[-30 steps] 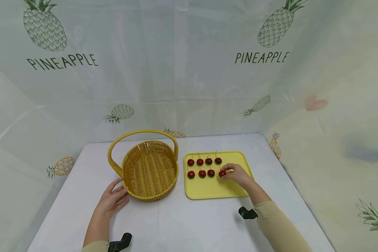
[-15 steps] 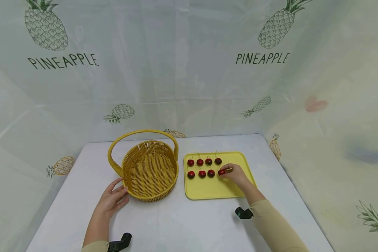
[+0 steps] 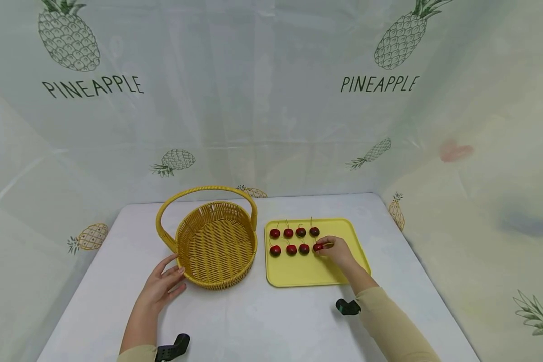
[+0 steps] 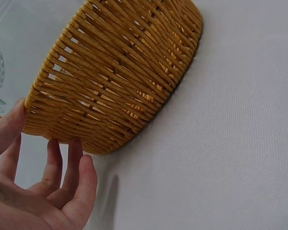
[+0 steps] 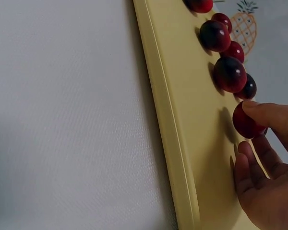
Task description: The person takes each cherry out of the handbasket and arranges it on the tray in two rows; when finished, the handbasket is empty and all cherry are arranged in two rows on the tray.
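In the head view, my right hand (image 3: 337,250) is over the right part of a yellow tray (image 3: 294,276). It pinches a red cherry (image 3: 318,247) between thumb and fingers, at the right end of the front row. The right wrist view shows the thumb on this cherry (image 5: 245,122), close above the tray surface. Other dark red cherries (image 3: 291,250) with stems lie in two rows on the tray. My left hand (image 3: 160,286) touches the left side of a yellow woven basket (image 3: 217,246); in the left wrist view its thumb meets the rim, its fingers loosely bent near the basket wall (image 4: 115,72).
The basket's tall arched handle (image 3: 205,189) rises above its back. Basket and tray stand side by side on a white table (image 3: 253,322). A curtain (image 3: 253,100) printed with pineapples hangs behind the table. Black wrist devices (image 3: 174,348) are worn on both arms.
The right hand and the pinched cherry have shifted slightly left, toward the front row. The left hand and basket stay where they were.
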`<state>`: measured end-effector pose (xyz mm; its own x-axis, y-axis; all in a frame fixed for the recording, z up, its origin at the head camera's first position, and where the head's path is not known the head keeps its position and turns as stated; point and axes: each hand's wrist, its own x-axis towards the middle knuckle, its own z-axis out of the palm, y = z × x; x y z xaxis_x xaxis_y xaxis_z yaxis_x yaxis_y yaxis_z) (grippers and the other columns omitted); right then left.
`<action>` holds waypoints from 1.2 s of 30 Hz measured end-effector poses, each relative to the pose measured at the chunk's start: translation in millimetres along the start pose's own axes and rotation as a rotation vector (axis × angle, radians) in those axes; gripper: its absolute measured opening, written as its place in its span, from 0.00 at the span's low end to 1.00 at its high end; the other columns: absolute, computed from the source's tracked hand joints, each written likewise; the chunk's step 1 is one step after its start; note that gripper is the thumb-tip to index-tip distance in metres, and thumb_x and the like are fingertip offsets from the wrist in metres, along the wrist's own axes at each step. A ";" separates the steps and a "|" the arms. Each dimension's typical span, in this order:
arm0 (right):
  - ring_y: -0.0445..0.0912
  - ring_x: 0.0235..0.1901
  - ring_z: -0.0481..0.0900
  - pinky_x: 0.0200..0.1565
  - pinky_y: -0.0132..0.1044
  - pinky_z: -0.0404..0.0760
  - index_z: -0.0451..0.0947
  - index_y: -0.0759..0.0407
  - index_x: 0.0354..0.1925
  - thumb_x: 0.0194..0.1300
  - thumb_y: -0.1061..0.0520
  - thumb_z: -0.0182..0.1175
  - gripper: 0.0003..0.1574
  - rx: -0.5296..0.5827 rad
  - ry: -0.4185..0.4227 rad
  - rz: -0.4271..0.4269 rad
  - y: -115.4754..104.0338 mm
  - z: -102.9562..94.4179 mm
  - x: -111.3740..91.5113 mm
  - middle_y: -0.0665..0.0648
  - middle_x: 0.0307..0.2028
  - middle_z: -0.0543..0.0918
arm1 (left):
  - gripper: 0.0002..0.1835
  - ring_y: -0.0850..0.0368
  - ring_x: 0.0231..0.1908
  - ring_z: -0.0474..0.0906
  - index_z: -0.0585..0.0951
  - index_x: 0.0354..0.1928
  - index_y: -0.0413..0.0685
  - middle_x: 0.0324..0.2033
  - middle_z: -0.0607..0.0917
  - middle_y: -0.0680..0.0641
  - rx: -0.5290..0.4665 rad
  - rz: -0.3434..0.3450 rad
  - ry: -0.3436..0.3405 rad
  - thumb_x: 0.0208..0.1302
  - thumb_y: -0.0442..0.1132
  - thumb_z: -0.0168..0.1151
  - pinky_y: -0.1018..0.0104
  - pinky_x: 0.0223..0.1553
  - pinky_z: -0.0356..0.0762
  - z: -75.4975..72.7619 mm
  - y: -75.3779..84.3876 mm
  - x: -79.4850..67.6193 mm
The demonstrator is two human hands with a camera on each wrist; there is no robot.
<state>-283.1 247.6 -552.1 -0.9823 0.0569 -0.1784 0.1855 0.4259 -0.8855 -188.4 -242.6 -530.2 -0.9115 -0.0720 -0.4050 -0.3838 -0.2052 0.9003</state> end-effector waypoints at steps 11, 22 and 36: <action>0.51 0.39 0.75 0.39 0.40 0.73 0.83 0.64 0.42 0.55 0.66 0.71 0.14 -0.048 0.034 -0.007 2.1 1.9 1.9 0.59 0.39 0.81 | 0.37 0.61 0.45 0.79 0.56 0.74 0.56 0.53 0.75 0.50 0.020 -0.003 -0.002 0.68 0.36 0.62 0.57 0.48 0.78 0.2 0.0 0.7; 0.52 0.40 0.76 0.38 0.39 0.74 0.82 0.66 0.43 0.57 0.66 0.70 0.14 -0.030 0.035 -0.009 6.0 3.1 3.9 0.61 0.40 0.80 | 0.37 0.61 0.45 0.79 0.56 0.74 0.56 0.53 0.76 0.51 0.023 -0.006 0.004 0.67 0.36 0.63 0.57 0.48 0.77 0.2 0.1 1.0; 0.51 0.39 0.75 0.40 0.41 0.74 0.81 0.67 0.44 0.57 0.67 0.69 0.15 -0.041 0.035 -0.017 0.9 3.2 1.4 0.60 0.39 0.81 | 0.37 0.61 0.44 0.80 0.57 0.73 0.56 0.50 0.77 0.53 0.012 -0.006 0.003 0.67 0.36 0.63 0.57 0.48 0.77 1.6 2.4 -1.3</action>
<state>-284.2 245.2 -554.6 -0.9857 0.0808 -0.1476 0.1683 0.4641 -0.8697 -188.4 -241.5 -527.3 -0.9089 -0.0737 -0.4104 -0.3906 -0.1938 0.8999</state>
